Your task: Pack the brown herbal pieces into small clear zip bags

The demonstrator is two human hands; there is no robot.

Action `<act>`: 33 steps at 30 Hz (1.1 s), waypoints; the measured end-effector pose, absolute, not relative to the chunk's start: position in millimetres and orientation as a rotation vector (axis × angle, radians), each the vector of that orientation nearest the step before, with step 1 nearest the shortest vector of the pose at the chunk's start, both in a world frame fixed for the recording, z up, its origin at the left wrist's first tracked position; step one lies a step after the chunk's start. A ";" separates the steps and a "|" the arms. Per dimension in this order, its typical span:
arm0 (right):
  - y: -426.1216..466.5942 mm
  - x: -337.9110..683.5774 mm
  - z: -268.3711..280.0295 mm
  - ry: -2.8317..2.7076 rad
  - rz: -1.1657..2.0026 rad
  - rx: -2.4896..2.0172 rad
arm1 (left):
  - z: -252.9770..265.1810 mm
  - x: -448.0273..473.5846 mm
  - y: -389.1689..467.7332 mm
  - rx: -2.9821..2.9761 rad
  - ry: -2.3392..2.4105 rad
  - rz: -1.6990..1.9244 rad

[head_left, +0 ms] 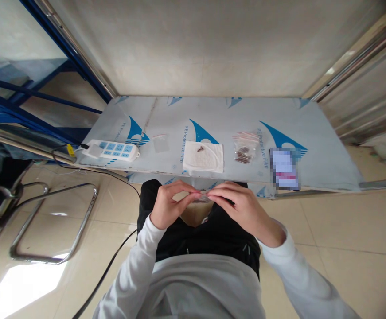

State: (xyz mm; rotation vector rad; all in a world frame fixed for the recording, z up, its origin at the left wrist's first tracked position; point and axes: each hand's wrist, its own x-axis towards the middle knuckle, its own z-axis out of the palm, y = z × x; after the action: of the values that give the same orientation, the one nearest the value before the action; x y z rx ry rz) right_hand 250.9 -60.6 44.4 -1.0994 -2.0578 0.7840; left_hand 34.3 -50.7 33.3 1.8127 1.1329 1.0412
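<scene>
Above my lap, just in front of the table edge, my left hand (173,201) and my right hand (241,206) meet at the fingertips. Both pinch a small clear plastic bag (203,198), mostly covered by the fingers; what is inside it I cannot make out. Beyond them on the table lies a folded white cloth (193,163) with a small brown screw (200,149) on it. To its right is a clear zip bag (244,148) holding several brown screws. A flat clear zip bag (160,143) lies to the left of the cloth.
A white power strip (119,150) with a plugged-in adapter sits at the table's left, its black cable (106,173) hanging over the edge. A phone (284,168), blurred out, lies at the right front edge. A metal-framed chair (95,199) stands on the floor at left.
</scene>
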 end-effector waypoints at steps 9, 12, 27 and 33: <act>-28.0 241.7 38.7 -1.567 1.087 -1.258 | 32.3 47.3 -31.0 1.761 1.427 1.193; -16.1 239.5 42.5 -1.568 0.999 -1.227 | 30.4 49.9 -19.0 1.689 1.352 1.251; -17.9 223.9 37.4 -1.522 1.111 -1.190 | 28.9 52.3 -21.3 1.685 1.259 1.205; -25.8 227.7 47.7 -1.364 1.323 -1.198 | 35.7 50.0 -25.9 1.600 1.220 1.179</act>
State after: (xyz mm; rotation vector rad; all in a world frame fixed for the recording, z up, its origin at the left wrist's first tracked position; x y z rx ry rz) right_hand 227.7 -25.8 47.7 -1.1979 -1.3642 1.3227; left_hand 50.0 -25.9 35.7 1.6002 1.2203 1.1786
